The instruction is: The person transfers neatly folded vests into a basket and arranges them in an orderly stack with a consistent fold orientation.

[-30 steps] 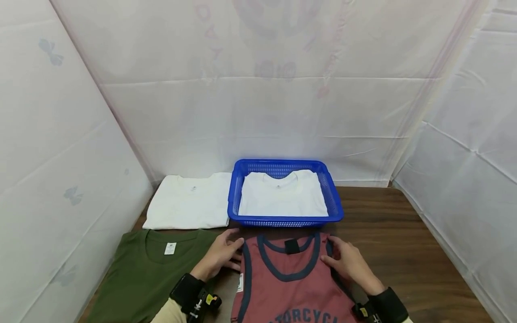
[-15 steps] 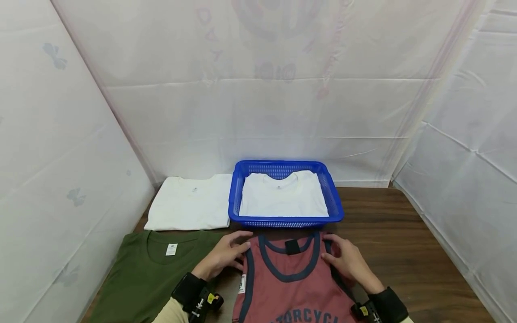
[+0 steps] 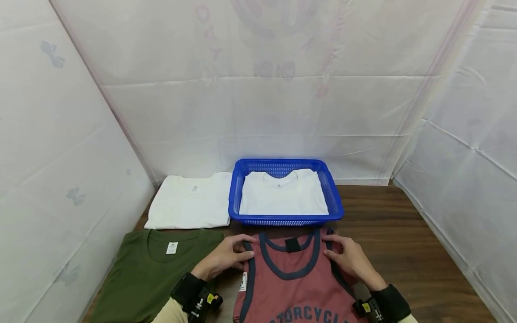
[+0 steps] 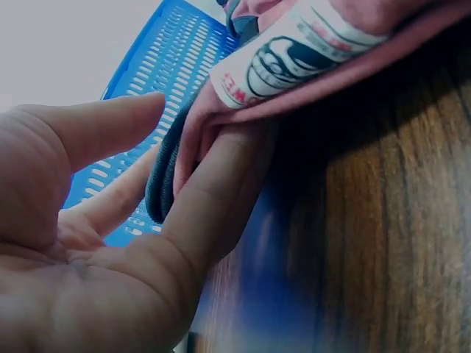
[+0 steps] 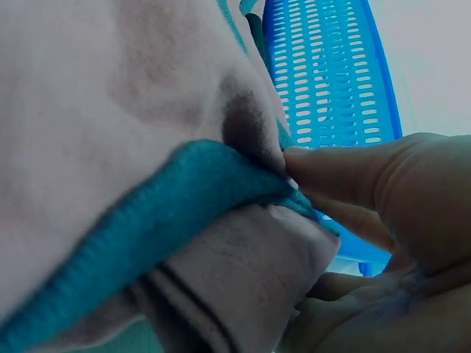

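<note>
A reddish tank top (image 3: 286,289) with navy trim and "MOTORCYCLE" lettering lies in front of me, neck pointing away. At its left shoulder is my left hand (image 3: 226,255). The left wrist view shows fingers (image 4: 213,191) reaching under the cloth edge by a printed patch (image 4: 294,59), with the thumb held slightly off the cloth. My right hand (image 3: 351,258) pinches the opposite shoulder, its thumb (image 5: 331,173) against the folded navy trim (image 5: 162,195). The fingertips beneath that fold are hidden.
Just beyond the tank top stands a blue basket (image 3: 286,220) holding a folded white T-shirt (image 3: 284,197). Another folded white T-shirt (image 3: 190,204) is left of it. A green T-shirt (image 3: 153,278) lies front left on the wooden table (image 3: 404,237). White sheets (image 3: 258,107) enclose the back and sides.
My left hand has shifted right, bringing thumb and forefinger over the tank top's left shoulder. The right hand has barely moved; the right shoulder edge now sits a bit higher in view.
</note>
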Demonstrator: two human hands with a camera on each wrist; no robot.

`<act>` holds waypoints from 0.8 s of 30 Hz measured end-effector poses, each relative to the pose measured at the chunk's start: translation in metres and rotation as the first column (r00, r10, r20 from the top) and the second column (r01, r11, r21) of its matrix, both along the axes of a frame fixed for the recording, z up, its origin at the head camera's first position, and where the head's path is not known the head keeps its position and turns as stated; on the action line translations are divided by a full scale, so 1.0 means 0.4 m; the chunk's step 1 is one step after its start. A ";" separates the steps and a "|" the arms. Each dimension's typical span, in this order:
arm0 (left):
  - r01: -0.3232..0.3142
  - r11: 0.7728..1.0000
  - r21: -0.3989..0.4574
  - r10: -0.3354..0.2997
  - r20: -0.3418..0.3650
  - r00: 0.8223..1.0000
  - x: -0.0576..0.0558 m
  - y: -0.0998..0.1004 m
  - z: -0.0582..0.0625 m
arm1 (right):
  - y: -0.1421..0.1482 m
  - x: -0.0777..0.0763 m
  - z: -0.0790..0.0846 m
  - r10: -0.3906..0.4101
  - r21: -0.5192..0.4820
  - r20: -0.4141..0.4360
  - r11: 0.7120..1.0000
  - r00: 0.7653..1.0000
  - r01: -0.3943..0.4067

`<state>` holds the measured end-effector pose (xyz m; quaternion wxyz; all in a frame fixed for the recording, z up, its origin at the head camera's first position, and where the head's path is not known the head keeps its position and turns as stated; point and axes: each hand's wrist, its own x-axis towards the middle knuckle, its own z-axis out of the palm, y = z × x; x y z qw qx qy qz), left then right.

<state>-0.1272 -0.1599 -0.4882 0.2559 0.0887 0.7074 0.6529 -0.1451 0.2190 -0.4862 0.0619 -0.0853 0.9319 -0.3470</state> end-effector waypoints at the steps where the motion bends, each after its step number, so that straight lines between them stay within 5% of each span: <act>1: 0.005 1.000 0.004 -0.005 0.002 1.000 0.000 0.000 -0.002 | 0.000 0.000 -0.001 0.005 0.002 -0.005 1.000 1.000 -0.005; 10: 0.060 0.997 -0.053 -0.064 -0.078 0.995 0.004 0.002 -0.017 | 0.001 -0.003 -0.007 0.055 0.028 -0.041 0.998 0.998 -0.054; 24: -0.081 0.983 -0.162 0.059 -0.133 0.989 0.010 0.003 -0.027 | 0.031 0.000 -0.024 -0.040 0.038 0.031 0.998 0.999 0.039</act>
